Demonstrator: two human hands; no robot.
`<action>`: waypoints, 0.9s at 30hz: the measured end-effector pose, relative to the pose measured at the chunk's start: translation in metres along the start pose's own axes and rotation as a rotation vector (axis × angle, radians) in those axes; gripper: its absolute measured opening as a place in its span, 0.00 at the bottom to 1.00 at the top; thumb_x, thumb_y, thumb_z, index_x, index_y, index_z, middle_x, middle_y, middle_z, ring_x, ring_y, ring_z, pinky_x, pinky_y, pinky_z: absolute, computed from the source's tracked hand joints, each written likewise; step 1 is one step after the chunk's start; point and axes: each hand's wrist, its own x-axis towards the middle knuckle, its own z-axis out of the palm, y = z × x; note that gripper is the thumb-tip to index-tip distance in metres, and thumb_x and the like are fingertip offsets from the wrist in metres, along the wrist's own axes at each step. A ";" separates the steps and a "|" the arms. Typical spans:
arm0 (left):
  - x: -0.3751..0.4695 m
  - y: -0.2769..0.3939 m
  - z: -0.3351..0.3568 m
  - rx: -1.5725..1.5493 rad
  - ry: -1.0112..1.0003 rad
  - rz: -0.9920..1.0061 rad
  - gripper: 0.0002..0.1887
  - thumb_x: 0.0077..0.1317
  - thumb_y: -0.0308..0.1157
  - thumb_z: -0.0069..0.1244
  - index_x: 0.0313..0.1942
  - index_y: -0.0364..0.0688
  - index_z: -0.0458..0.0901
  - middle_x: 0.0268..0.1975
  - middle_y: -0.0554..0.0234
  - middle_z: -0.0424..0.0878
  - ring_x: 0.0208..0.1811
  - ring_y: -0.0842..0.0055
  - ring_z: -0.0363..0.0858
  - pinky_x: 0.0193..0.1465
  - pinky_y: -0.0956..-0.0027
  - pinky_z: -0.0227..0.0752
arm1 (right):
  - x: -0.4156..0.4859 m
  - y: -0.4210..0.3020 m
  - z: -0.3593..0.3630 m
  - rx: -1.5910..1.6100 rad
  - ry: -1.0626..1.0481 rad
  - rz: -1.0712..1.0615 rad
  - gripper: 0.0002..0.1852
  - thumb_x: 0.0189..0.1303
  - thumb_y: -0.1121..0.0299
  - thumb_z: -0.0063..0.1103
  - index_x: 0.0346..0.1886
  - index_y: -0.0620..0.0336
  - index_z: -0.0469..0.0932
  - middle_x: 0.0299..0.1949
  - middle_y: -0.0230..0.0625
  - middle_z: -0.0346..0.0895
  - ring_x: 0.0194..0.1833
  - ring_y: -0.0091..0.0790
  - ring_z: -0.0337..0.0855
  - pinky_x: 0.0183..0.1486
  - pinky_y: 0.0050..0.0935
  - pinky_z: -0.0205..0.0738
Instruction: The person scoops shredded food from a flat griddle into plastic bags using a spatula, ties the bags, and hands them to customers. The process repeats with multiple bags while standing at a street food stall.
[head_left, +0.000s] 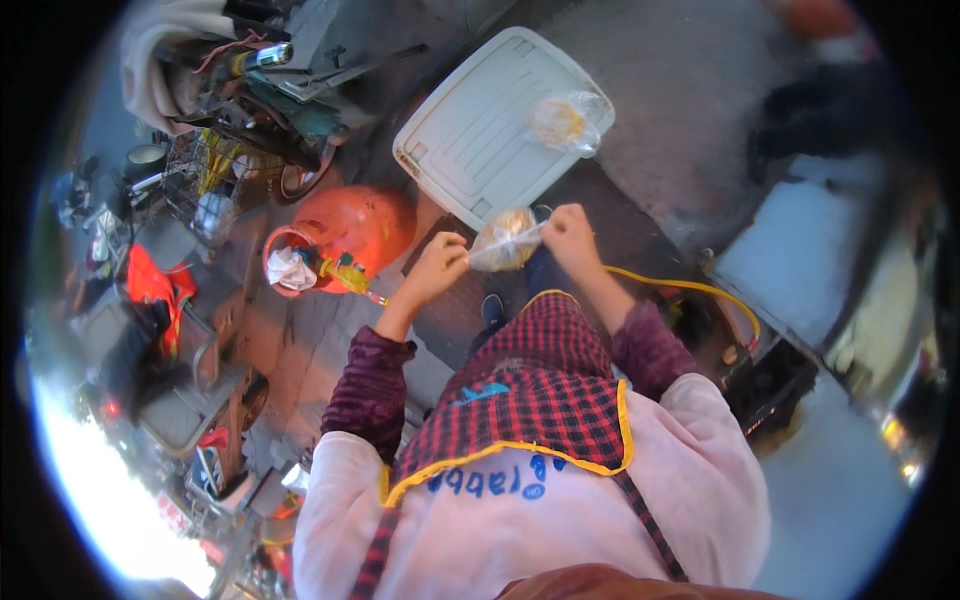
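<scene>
Between my two hands a clear plastic bag (504, 241) with yellowish-brown contents hangs in front of me. My left hand (438, 262) pinches one gathered end of its plastic. The other end is pinched in the fingers of my right hand (568, 231), so the film is drawn tight across the bag. What exactly fills the bag cannot be told. Just beyond it stands a white plastic storage box with its lid (480, 127) on. A second clear bag (561, 124) with similar yellowish contents lies near the lid's far right corner.
An orange gas cylinder (360, 225) with a yellow regulator (345, 274) lies or stands to the left. A yellow hose (675, 283) runs at the right towards a pale tabletop (787, 255). Parked two-wheelers, one with a wire basket (217, 172), fill the left side.
</scene>
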 end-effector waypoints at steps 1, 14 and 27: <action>0.013 -0.034 0.000 0.093 0.004 -0.008 0.11 0.62 0.35 0.48 0.31 0.36 0.79 0.36 0.53 0.75 0.40 0.64 0.75 0.42 0.65 0.71 | 0.016 0.046 0.012 0.216 0.026 0.250 0.08 0.53 0.70 0.58 0.26 0.66 0.75 0.26 0.36 0.73 0.34 0.34 0.74 0.35 0.34 0.69; 0.100 -0.082 0.119 0.429 -0.023 -0.157 0.12 0.60 0.35 0.48 0.41 0.38 0.78 0.42 0.45 0.79 0.45 0.50 0.77 0.47 0.53 0.71 | -0.078 0.136 -0.021 0.314 -0.125 0.690 0.06 0.63 0.72 0.51 0.39 0.61 0.77 0.26 0.29 0.75 0.27 0.23 0.74 0.30 0.20 0.70; -0.108 0.026 0.204 0.383 -0.709 0.096 0.15 0.62 0.29 0.49 0.48 0.37 0.79 0.38 0.53 0.84 0.41 0.70 0.82 0.46 0.69 0.73 | -0.620 0.081 -0.082 0.455 0.550 1.151 0.09 0.60 0.64 0.53 0.37 0.60 0.77 0.26 0.36 0.77 0.21 0.28 0.75 0.19 0.25 0.69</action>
